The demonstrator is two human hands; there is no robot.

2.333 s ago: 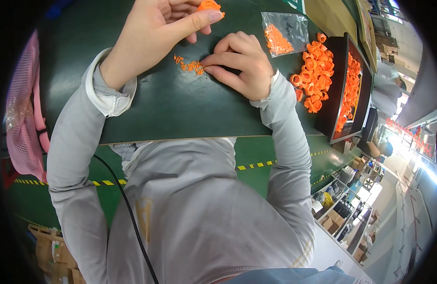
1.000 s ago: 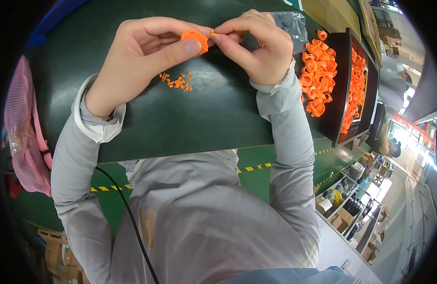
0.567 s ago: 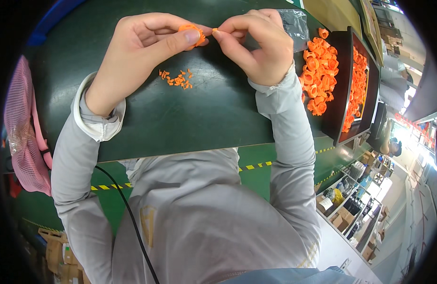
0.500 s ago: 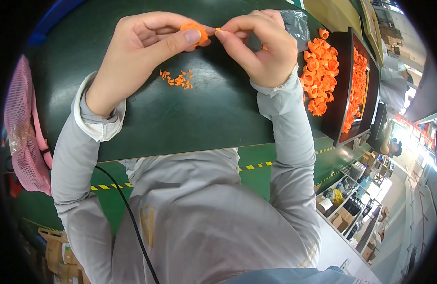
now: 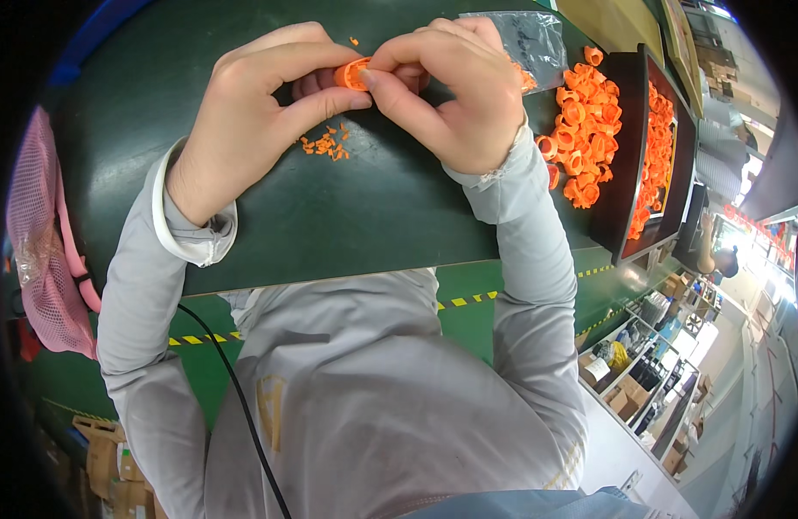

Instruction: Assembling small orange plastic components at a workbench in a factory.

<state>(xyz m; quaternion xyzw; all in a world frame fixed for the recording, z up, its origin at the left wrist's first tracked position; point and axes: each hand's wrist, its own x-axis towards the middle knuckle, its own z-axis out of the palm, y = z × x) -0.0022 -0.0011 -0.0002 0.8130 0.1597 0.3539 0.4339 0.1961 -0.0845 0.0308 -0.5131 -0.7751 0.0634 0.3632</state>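
Note:
My left hand (image 5: 252, 112) holds a hollow orange plastic part (image 5: 351, 75) between thumb and fingers, its open side turned toward the right. The closed thumb and index finger of my right hand (image 5: 464, 95) pinch at that part's right edge. Whether a small piece sits between those fingertips is hidden. On the dark green tabletop (image 5: 347, 225), just below the hands, lies a scatter of tiny orange pieces (image 5: 328, 145). One single orange piece (image 5: 354, 41) lies beyond the part.
Right of my right hand is a heap of orange plastic parts (image 5: 587, 130), beside a black tray (image 5: 618, 186) holding more of them. A clear plastic bag (image 5: 537, 43) lies at the far right. A pink mesh bag (image 5: 46, 251) hangs at the left edge.
My right hand has moved left, bringing its pinched fingers from a small orange piece held apart to the part's edge. My left hand has turned the part so its opening shows.

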